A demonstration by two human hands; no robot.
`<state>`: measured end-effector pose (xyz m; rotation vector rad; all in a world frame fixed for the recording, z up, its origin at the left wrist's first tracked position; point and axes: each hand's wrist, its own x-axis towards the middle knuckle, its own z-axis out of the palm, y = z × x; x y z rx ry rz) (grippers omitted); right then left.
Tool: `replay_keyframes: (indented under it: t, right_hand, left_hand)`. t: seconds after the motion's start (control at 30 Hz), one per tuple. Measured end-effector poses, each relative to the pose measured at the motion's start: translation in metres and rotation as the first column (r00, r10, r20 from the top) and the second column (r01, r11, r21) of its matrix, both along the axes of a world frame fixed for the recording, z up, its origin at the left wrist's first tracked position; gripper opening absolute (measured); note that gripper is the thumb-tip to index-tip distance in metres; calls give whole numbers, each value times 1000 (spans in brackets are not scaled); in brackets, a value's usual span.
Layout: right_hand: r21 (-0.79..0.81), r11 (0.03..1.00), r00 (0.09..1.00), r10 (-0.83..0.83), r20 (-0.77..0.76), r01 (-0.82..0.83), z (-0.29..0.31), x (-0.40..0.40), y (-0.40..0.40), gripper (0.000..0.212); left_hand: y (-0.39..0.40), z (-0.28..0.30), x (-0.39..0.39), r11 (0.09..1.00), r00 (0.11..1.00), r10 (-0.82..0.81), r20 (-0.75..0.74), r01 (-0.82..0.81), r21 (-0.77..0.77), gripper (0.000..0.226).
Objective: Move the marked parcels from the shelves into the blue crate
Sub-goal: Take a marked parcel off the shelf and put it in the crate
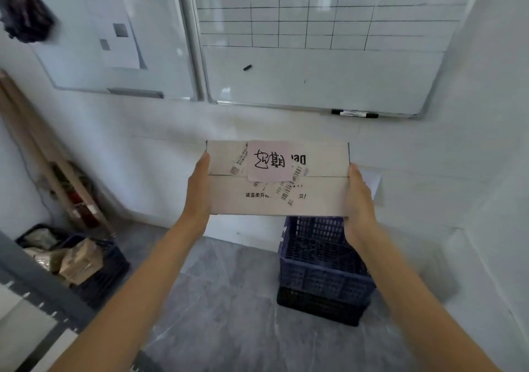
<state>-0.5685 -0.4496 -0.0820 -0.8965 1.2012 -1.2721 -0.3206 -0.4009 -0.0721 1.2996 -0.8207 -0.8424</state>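
I hold a flat white cardboard parcel (pixel 315 197) in the air with both hands. A pink note with black handwriting and several barcode labels are stuck on its top. My left hand (pixel 197 191) grips its left edge and my right hand (pixel 359 200) grips its right edge. The blue crate (pixel 323 274) stands on the floor against the wall, below and slightly right of the parcel. The parcel hides the crate's far rim. What I can see of the crate's inside holds nothing.
A dark crate (pixel 94 268) full of wrapped packets sits on the floor at the left. A grey shelf edge (pixel 43 294) crosses the lower left corner. Whiteboards (pixel 315 79) hang on the wall ahead. Wooden planks (pixel 43 154) lean in the left corner.
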Motion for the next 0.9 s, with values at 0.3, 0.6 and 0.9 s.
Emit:
replay_keyframes:
  t: [0.3, 0.6, 0.9]
  right_hand:
    - [148, 977, 988, -149, -36, 152, -69, -42, -107, 50]
    - [286, 919, 961, -240, -140, 271, -141, -87, -208, 43]
    - [492, 816, 952, -258, -162, 305, -252, -155, -296, 46]
  left_hand:
    - [-139, -56, -45, 980, 986, -164, -14, 164, 110, 45]
    - [-266, -132, -85, 926, 965, -261, -37, 261, 273, 39]
    - [-371, -248, -151, 799, 953, -292, -82, 290, 527, 45]
